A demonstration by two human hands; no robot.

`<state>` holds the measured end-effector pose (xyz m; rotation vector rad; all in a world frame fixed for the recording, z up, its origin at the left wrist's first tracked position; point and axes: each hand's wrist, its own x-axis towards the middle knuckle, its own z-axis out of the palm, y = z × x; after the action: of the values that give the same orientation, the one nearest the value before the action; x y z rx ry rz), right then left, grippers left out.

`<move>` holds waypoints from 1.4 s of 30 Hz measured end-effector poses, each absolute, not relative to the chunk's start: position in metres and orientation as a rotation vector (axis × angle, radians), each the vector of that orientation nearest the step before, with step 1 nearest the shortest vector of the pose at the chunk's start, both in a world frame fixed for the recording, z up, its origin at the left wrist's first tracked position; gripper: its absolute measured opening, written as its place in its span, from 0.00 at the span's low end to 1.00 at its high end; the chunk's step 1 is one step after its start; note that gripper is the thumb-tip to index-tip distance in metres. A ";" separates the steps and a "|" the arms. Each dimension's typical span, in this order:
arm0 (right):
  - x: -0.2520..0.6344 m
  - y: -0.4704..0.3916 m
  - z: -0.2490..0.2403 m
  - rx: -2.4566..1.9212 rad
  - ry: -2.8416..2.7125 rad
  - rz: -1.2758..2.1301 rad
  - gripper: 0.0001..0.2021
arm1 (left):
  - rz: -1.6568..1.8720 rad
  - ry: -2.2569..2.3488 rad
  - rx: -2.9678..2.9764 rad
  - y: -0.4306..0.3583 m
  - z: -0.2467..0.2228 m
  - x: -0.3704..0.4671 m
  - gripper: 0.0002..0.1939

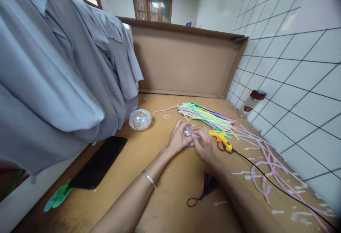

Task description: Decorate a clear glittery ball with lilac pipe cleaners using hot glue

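Observation:
Near the middle of the table, my left hand grips a small clear, shiny ball. My right hand is closed at the ball's right side, pinching a thin purple piece. Both hands' fingertips meet around the ball and partly hide it. Just beyond them lies a bundle of coloured pipe cleaners. A yellow glue gun rests right of my right hand, with its black cord running to the lower right. Left of my hands stands a clear faceted bowl.
A black phone and a green item lie at the left under hanging grey cloth. Dark tassel near my right forearm. Loose pink strands, a red-lidded bottle and tiled wall at right; cardboard behind.

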<state>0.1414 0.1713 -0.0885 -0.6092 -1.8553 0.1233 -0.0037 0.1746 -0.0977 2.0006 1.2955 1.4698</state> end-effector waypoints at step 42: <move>0.148 0.174 -0.084 -0.712 -1.753 0.439 0.09 | 1.502 1.221 2.035 0.177 -0.110 -0.003 0.35</move>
<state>0.1476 0.1738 -0.0836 -0.7124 -1.7531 0.4387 -0.0030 0.1769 -0.1098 2.0346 1.2210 1.5017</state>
